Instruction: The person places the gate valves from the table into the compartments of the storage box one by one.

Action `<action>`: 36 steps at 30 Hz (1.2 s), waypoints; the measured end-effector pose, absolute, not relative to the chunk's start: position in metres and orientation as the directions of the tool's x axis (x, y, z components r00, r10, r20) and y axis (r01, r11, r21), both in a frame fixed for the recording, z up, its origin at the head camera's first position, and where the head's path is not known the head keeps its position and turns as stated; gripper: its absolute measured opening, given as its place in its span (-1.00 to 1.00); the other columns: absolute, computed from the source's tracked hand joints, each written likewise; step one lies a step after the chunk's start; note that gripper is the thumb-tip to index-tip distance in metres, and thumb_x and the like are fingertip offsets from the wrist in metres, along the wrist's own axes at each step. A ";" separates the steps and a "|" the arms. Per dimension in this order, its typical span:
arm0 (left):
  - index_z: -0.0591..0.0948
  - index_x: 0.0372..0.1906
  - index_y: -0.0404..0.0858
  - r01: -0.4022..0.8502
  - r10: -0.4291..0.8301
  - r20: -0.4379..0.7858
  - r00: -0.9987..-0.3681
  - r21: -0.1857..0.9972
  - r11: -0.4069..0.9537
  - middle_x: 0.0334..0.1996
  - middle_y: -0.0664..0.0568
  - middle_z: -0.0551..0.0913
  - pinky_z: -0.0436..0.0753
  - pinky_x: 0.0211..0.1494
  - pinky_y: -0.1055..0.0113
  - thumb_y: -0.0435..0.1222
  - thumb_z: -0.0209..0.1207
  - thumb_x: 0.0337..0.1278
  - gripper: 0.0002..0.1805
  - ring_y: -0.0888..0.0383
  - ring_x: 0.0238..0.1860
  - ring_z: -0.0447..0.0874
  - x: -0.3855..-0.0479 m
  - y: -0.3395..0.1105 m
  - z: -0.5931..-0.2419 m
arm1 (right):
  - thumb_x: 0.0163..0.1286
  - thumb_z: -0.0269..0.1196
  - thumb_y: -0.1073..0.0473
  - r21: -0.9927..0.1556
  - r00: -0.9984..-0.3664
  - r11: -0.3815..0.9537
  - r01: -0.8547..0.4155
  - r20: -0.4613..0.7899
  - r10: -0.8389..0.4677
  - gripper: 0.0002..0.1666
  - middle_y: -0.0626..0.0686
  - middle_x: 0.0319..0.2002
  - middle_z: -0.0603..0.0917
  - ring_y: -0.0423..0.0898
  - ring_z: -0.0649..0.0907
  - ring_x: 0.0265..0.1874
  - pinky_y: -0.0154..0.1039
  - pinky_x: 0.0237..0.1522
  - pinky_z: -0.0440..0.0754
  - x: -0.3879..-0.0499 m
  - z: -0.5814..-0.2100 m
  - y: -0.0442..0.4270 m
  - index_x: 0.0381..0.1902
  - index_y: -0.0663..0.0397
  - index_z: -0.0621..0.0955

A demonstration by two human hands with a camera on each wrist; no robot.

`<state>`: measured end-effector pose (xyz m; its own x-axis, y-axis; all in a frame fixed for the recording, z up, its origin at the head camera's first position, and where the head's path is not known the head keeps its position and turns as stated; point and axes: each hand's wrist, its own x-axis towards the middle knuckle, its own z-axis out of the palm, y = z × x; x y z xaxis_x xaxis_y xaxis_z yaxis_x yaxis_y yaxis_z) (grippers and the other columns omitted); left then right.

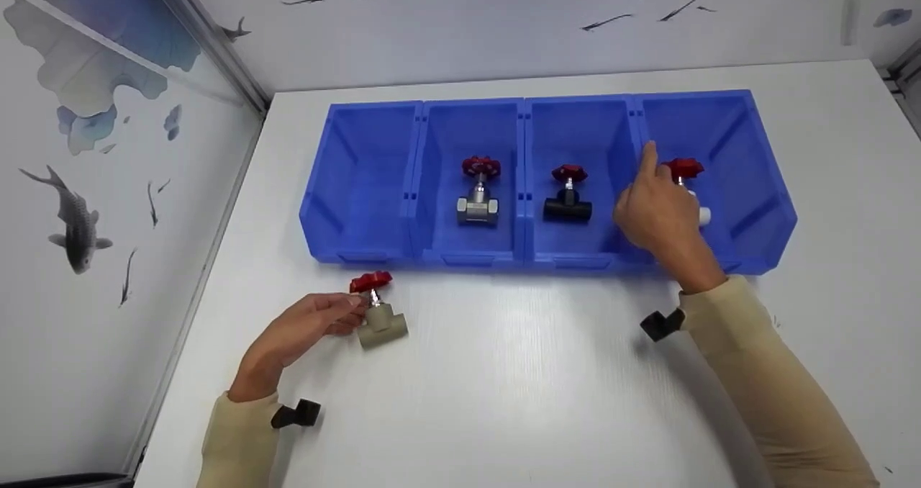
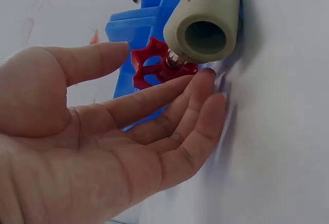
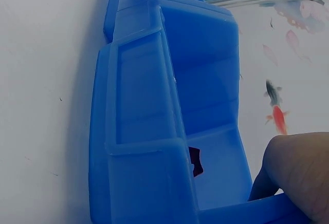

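A beige tee-shaped valve (image 1: 383, 328) with a red handwheel (image 2: 149, 67) stands on the table before the leftmost bin. My left hand (image 1: 316, 322) is beside it; in the left wrist view the fingertips lie by the wheel and the thumb stands apart. My right hand (image 1: 662, 207) straddles the wall between the two right bins, thumb on the left side, and grips the blue bin (image 3: 257, 213); its index finger points away along the wall. A white valve (image 1: 704, 216) with a red wheel, in the rightmost bin (image 1: 748, 178), is partly hidden by this hand.
Four-sided blue bins stand in a row. A metal valve (image 1: 478, 209) lies in the second from left, a black valve (image 1: 568, 207) in the third. Patterned panels (image 1: 460, 34) bound the white table (image 1: 504, 401) at the back and left.
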<state>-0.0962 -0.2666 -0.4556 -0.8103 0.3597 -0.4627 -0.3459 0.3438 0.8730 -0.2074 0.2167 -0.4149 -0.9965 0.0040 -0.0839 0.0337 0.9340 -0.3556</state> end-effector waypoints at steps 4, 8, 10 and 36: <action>0.47 0.23 -0.54 -0.357 0.346 -0.459 -0.819 0.878 0.319 0.01 -0.08 0.65 0.48 0.30 0.11 -0.18 0.01 0.50 -0.50 0.09 0.07 0.60 -0.095 -0.262 -0.458 | 0.50 -0.16 0.14 -0.365 -0.997 0.931 0.029 -0.079 0.001 -0.16 0.58 0.18 0.36 0.37 0.58 -0.38 0.36 -0.17 0.51 -0.206 -0.416 0.217 0.54 0.33 -0.23; 0.46 0.24 -0.53 -0.375 0.322 -0.461 -0.827 0.879 0.295 -0.02 -0.03 0.66 0.50 0.26 0.18 -0.15 0.01 0.50 -0.48 0.12 0.05 0.60 -0.093 -0.257 -0.459 | 0.49 -0.15 0.15 -0.362 -0.997 0.932 0.029 -0.077 0.001 -0.16 0.58 0.18 0.36 0.39 0.58 -0.37 0.37 -0.14 0.50 -0.206 -0.416 0.217 0.54 0.34 -0.23; 0.45 0.25 -0.52 -0.379 0.313 -0.461 -0.831 0.879 0.288 -0.04 0.00 0.66 0.51 0.22 0.22 -0.13 0.01 0.50 -0.47 0.12 0.04 0.59 -0.093 -0.254 -0.460 | 0.49 -0.15 0.15 -0.360 -0.997 0.933 0.030 -0.076 0.003 -0.16 0.58 0.17 0.37 0.40 0.59 -0.36 0.38 -0.13 0.49 -0.207 -0.416 0.217 0.54 0.35 -0.22; 0.62 0.05 -0.35 -0.462 0.091 -0.527 -0.845 0.805 0.372 -0.08 0.00 0.55 0.31 0.14 0.15 -0.12 0.05 0.46 -0.62 0.02 0.05 0.40 -0.101 -0.215 -0.464 | 0.49 -0.16 0.16 -0.374 -0.998 0.927 0.019 -0.059 -0.004 -0.18 0.57 0.18 0.38 0.34 0.57 -0.43 0.32 -0.26 0.52 -0.206 -0.416 0.217 0.54 0.36 -0.19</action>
